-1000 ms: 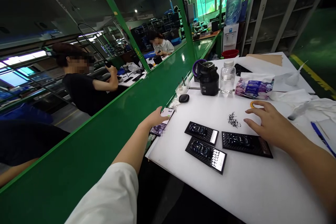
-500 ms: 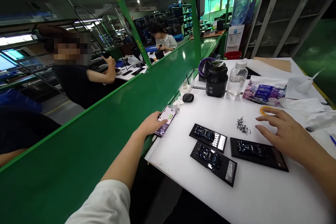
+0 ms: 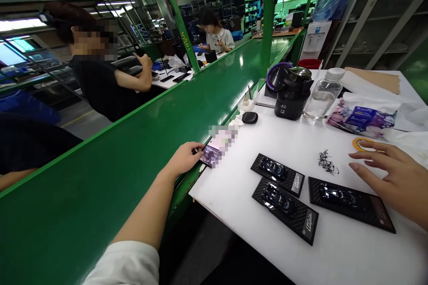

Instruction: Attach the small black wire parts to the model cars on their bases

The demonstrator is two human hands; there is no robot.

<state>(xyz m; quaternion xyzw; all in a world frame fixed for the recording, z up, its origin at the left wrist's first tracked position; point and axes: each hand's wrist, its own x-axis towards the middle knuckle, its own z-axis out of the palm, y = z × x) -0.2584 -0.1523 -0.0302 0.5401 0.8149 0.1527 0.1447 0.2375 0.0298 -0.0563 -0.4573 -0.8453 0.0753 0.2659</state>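
At the table's left edge, my left hand (image 3: 182, 160) is closed at the near left side of a smartphone (image 3: 210, 156), thumb and fingers together there. Part of the phone's lit screen is blurred out. My right hand (image 3: 396, 176) hovers open with fingers spread, holding nothing, beside a yellow tape roll (image 3: 359, 144) that it partly hides. Between the hands lie three dark model cars on black base plates: one at the back left (image 3: 273, 169), one nearer me (image 3: 280, 200) and one on the right (image 3: 341, 197). A small pile of thin black pieces (image 3: 327, 161) lies behind them.
Toward the back stand a black cup (image 3: 292, 98), a clear bottle (image 3: 323, 98) and a purple floral packet (image 3: 363, 116). A small black case (image 3: 249, 118) rests near the green partition (image 3: 140, 142). Beyond it, two people sit at work (image 3: 100, 84) (image 3: 219, 38).
My view has shifted, so the table items appear farther right. My left thumb has slid off the phone's screen to its edge. My right hand remains spread near the tape roll.
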